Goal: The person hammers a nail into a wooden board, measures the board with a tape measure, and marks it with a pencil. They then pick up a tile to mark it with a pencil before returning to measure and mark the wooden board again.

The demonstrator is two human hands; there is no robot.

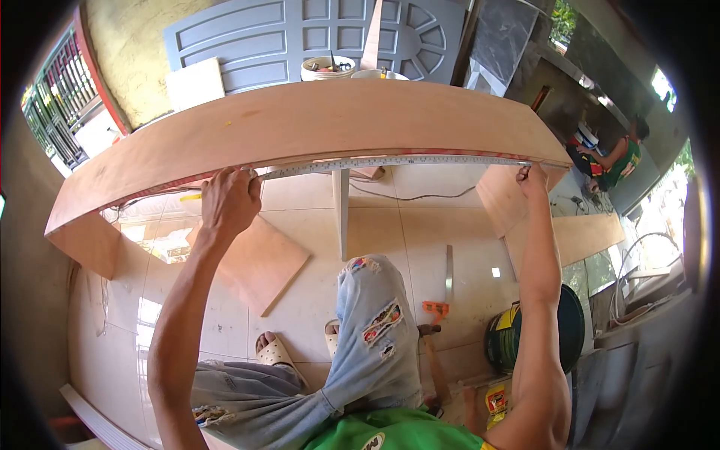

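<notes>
While L hand [229, 201] pins the tape measure [390, 161] along the plywood sheet [300, 131] front edge, R hand [531, 180] pinches its far end; slack grip w/ sideways pull could skew the reading.

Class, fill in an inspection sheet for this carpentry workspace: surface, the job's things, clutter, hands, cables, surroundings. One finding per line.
Surface: long plywood board across the view, above a tiled floor.
Job's things: steel ruler stretched along the board's near edge.
Clutter: plywood offcut, hammer, green hose coil, bucket.
Hands: left hand presses one end of the ruler; right hand pinches the other end.
Cables: thin cable lying on the tiles.
Surroundings: grey door leaning behind; another person seated at right.
</notes>
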